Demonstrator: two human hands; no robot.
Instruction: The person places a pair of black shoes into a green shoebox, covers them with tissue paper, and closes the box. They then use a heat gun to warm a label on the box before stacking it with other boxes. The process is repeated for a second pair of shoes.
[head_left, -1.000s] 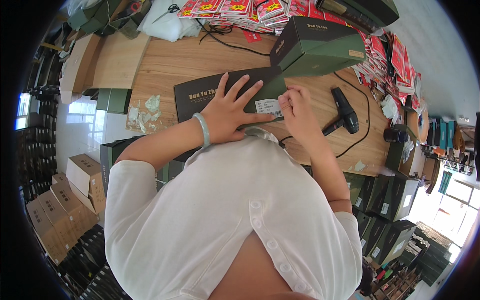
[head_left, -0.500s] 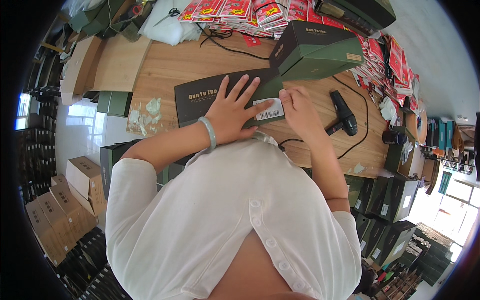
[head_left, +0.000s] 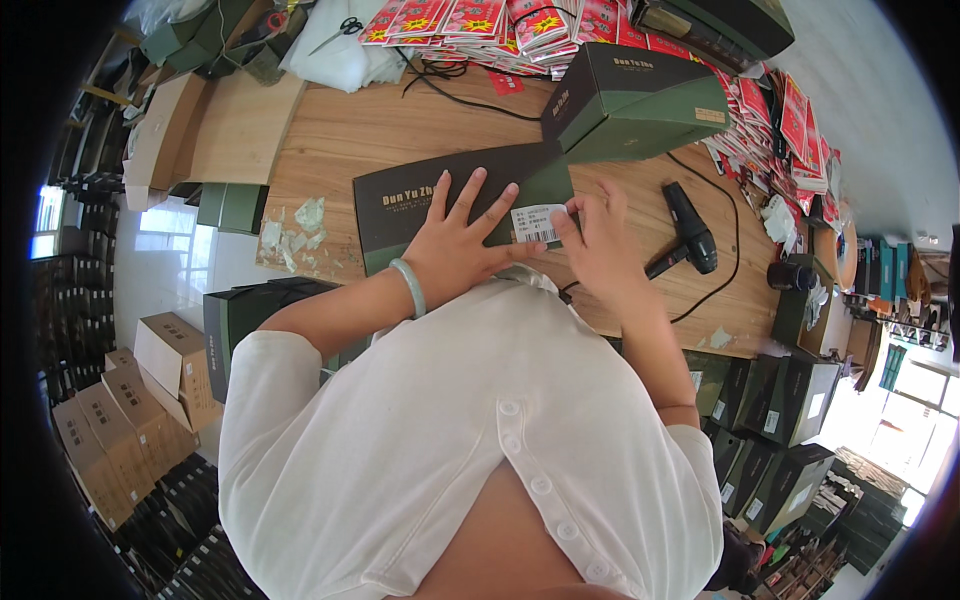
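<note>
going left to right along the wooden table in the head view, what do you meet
torn paper scraps → flat dark green box → left hand → white label → right hand → black hair dryer → small black pot

Your left hand (head_left: 455, 245) lies flat, fingers spread. Your right hand (head_left: 600, 240) sits just beside it, fingertips pinched together.

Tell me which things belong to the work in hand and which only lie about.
In use:
- flat dark green box, under left hand
- white label, at right hand

Lying about:
- black hair dryer
- closed green box
- red packets
- scissors
</note>
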